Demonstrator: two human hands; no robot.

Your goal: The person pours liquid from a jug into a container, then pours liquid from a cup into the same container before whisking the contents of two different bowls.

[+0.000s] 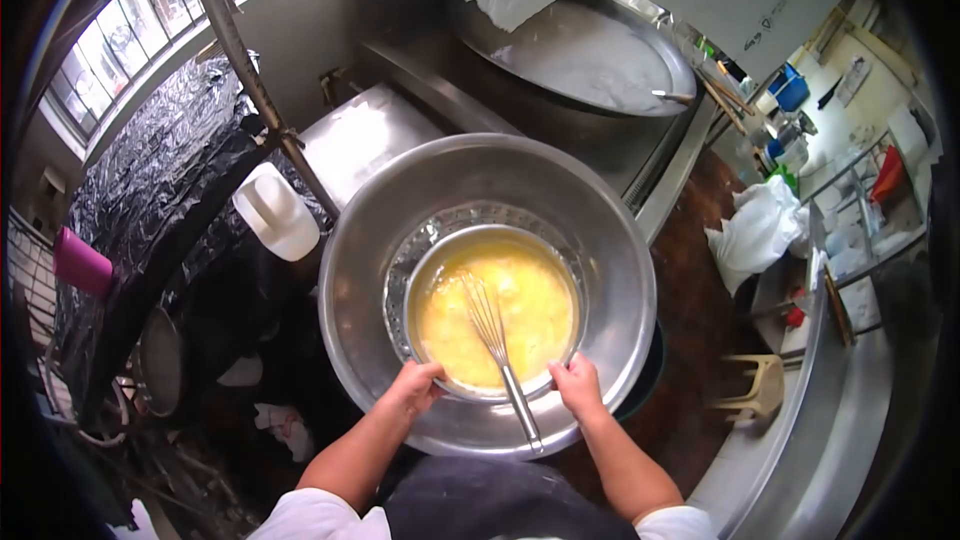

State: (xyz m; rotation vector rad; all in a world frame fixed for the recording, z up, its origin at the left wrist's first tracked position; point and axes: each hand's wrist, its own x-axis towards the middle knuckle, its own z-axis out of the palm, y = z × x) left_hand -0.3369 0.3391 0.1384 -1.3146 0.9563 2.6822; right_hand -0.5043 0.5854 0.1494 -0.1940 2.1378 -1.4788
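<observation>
The person standing here is holding a small metal bowl (pixel 411 296) by its near rim, the left hand (pixel 417 386) and the right hand (pixel 577 385) gripping it on either side. The thumbs are resting at the rim and the fingers are curling in close around the outside, though I cannot tell from here how far they are reaching underneath. Just ahead of the fingertips, inside the small bowl, a bubbly yellow mixture (pixel 535 315) is lying, and a wire whisk (pixel 489 324) is leaning in it, its wires dipping into the yellow and its handle passing out over the near rim between the two hands. Below and all around the fingers, a large metal bowl (pixel 362 240) is surrounding the small bowl, its wide wall sloping up on every side. Beyond the left fingers, further out to the left, a white jug (pixel 276 212) is sitting beside crinkled black plastic (pixel 150 145), with a pink cup (pixel 83 263) standing farther off. Well ahead of both hands, a broad metal pan (pixel 672 45) is holding something whitish. Out past the right fingers, a white bag (pixel 764 228) is slumping, and a pale yellow stool (pixel 757 387) is standing nearer the person.
</observation>
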